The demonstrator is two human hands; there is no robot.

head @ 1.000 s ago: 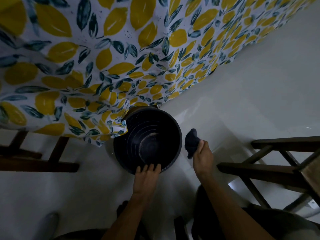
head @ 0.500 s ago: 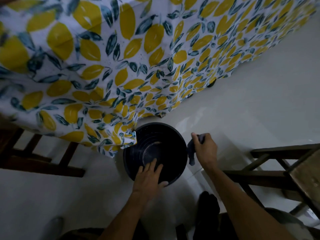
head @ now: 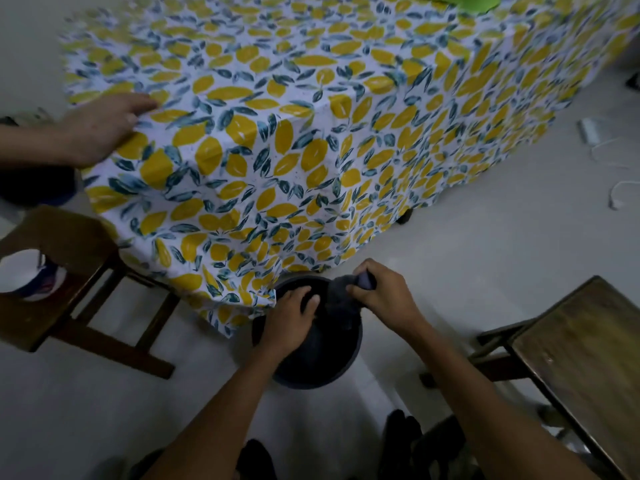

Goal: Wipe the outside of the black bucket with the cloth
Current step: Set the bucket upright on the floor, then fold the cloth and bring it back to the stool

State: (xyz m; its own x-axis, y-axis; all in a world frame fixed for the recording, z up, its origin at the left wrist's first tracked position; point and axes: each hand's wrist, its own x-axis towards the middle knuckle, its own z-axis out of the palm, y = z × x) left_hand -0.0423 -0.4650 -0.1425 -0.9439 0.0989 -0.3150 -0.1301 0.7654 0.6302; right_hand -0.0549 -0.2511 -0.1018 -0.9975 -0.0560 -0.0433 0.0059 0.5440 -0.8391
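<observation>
The black bucket (head: 323, 374) stands on the pale floor against the corner of the draped table. My left hand (head: 289, 320) lies across its mouth, fingers curled at the far rim. My right hand (head: 382, 294) is at the far right rim, shut on the dark cloth (head: 341, 301). The cloth hangs from that fist over the rim, right next to my left fingertips. Most of the bucket's inside is hidden by my hands and the cloth.
A lemon-print tablecloth (head: 311, 150) hangs to just behind the bucket. Another person's hand (head: 100, 128) rests on it at the left. A wooden stool (head: 65, 244) with a white bowl (head: 24, 271) stands left, another wooden stool (head: 581, 351) right. Cables (head: 616, 188) lie on the floor far right.
The view has risen and pulled back. My left hand moved from the near rim across the bucket's mouth. My right hand brought the cloth from beside the bucket onto its far rim.
</observation>
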